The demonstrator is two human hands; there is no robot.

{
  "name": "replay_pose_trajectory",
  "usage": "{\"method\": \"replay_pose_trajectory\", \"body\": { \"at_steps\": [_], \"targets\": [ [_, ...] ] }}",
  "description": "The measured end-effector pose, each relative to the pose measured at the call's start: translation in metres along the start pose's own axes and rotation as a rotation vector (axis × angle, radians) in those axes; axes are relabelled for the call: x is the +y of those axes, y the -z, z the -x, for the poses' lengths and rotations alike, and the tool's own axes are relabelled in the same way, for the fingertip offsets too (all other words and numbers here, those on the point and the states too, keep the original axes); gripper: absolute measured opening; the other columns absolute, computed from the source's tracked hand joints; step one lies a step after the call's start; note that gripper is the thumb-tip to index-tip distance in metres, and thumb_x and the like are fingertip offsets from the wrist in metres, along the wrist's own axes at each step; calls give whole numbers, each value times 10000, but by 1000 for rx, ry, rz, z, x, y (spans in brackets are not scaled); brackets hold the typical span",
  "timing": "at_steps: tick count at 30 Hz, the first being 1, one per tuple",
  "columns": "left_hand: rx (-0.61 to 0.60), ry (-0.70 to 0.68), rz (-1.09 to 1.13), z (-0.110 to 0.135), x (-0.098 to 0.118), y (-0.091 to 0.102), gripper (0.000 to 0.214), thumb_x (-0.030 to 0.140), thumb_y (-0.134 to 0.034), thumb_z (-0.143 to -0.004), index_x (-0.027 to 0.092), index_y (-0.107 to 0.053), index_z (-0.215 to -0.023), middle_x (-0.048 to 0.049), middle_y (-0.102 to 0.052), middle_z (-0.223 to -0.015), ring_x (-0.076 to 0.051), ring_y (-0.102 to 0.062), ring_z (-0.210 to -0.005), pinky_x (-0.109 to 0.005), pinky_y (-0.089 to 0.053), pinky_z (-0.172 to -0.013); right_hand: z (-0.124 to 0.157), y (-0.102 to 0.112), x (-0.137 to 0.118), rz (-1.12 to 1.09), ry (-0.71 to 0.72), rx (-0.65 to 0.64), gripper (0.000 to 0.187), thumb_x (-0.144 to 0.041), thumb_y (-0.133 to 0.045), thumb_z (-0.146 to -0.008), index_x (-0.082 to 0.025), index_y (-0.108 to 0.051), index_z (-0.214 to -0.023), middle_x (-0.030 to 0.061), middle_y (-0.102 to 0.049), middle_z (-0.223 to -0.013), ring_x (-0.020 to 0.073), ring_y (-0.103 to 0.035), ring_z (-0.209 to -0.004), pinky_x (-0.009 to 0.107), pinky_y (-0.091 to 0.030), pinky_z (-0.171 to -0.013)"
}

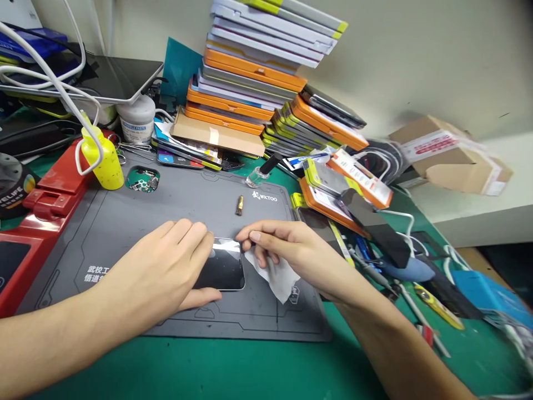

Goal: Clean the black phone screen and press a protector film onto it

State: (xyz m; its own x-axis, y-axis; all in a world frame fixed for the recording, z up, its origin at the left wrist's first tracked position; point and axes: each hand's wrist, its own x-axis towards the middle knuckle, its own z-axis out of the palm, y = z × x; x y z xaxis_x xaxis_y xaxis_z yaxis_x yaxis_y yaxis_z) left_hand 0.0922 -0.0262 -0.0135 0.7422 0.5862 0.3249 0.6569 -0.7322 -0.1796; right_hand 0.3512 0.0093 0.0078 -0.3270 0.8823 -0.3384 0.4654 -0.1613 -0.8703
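A black-faced smartphone [222, 268] lies flat on a grey work mat [166, 191]. My left hand [175, 266] grips it across its left part, thumb along the near edge and bent fingers over the far side, hiding that end. At the phone's far right corner is my right hand [278, 241], thumb and index finger pinched together. Its other fingers curl onto a crumpled white wipe [277, 278], which hangs down beside the phone. Whether anything small sits in the pinch, I cannot make out. Beyond the hands lies a small brass-coloured brush [240, 205].
A glass bottle with a black cap [259, 173] stands at the mat's far edge. Stacked orange and grey boxes [250, 83] rise behind. At left are a yellow squeeze bottle [104, 161] and a red device [50, 205]. Tools, including a yellow cutter [438, 305], crowd the right.
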Motion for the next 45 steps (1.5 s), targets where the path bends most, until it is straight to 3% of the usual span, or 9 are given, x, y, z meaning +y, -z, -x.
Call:
{"method": "replay_pose_trajectory", "body": {
  "at_steps": [12, 20, 28, 35, 41, 45],
  "targets": [
    [-7, -11, -2, -1, 0, 0, 694, 743, -759, -889, 87, -725, -1112, -72, -611, -897, -269, -598, -794, -391, -478, -683, 2, 6, 0, -60, -47, -61, 348, -498, -691, -953, -181, -796, -1050, 51, -754, -937, 103, -625, -630, 275, -373, -557],
    [-5, -16, 1, -1, -2, -1, 667, 713, -699, -946, 79, -725, -1151, -101, -633, -938, -293, -619, -812, -418, -505, -672, 4, 10, 2, -154, -24, -96, 335, -483, -713, -983, -179, -809, -1084, 59, -770, -1005, 111, -645, -682, 273, -445, -608],
    [-21, -74, -46, -2, -5, 4, 644, 664, -628, -1008, 56, -723, -1197, -134, -658, -961, -317, -635, -818, -436, -503, -667, 7, 15, 4, -212, 10, -129, 317, -440, -698, -1018, -162, -818, -1113, 57, -778, -938, 125, -678, -711, 278, -477, -653],
    [-73, -82, -27, -4, -7, 8, 674, 676, -653, -992, 41, -706, -1210, -169, -676, -985, -333, -634, -825, -458, -509, -712, 13, 14, 6, -255, 37, -91, 340, -457, -702, -1017, -183, -803, -1192, 82, -800, -1092, 127, -677, -720, 302, -505, -685],
    [-85, -73, -15, -4, -7, 10, 726, 684, -679, -979, 16, -673, -1263, -212, -700, -1063, -352, -650, -866, -456, -491, -685, 16, 15, 11, -197, 72, -89, 427, -488, -792, -957, -233, -771, -1298, 61, -786, -1092, 148, -685, -793, 318, -581, -758],
    [-81, -86, -14, -4, -7, 12, 737, 651, -644, -1016, -26, -644, -1308, -219, -710, -1074, -343, -652, -854, -452, -506, -680, 23, 12, 12, 2, 162, -66, 585, -538, -903, -856, -307, -754, -1374, 40, -743, -1123, 172, -694, -879, 334, -620, -852]
  ]
}}
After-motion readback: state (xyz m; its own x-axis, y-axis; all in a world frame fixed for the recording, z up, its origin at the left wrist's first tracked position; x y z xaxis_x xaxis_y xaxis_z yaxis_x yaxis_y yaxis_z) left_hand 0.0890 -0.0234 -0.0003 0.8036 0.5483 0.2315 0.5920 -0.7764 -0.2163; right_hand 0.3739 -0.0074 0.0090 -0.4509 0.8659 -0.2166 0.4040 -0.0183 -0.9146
